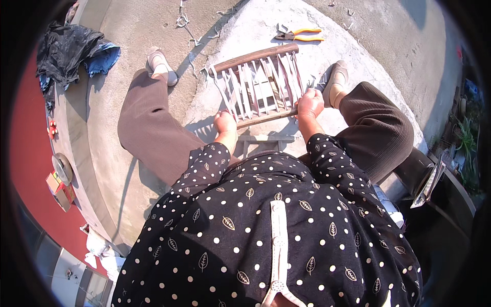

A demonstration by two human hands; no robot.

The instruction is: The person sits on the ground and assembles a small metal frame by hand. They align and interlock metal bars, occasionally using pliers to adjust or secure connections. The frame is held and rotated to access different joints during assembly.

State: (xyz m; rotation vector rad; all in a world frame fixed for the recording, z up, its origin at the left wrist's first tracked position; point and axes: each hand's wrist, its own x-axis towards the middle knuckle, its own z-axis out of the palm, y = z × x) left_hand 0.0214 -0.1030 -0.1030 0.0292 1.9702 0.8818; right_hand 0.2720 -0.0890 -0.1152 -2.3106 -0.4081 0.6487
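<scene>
Between my knees is a small wooden frame point(255, 58) strung with pale flat strips point(246, 91), like the seat of a little folding stool. Two brown wooden rails bound it, one far and one near, and the strips run between them, some crossed or slanting. My left hand point(225, 123) is closed on the near rail's left end. At the right end of that rail my right hand point(310, 104) is closed too, its fingertips partly hidden. Pliers point(302, 35) with orange-yellow handles lie just beyond the far rail.
A grey crosspiece point(266, 138) shows below the near rail. Bent metal bits point(193, 41) are scattered on the concrete point(169, 30) ahead. A black plastic bag point(69, 53) lies far left on a ledge. Plants point(466, 135) grow at the right edge.
</scene>
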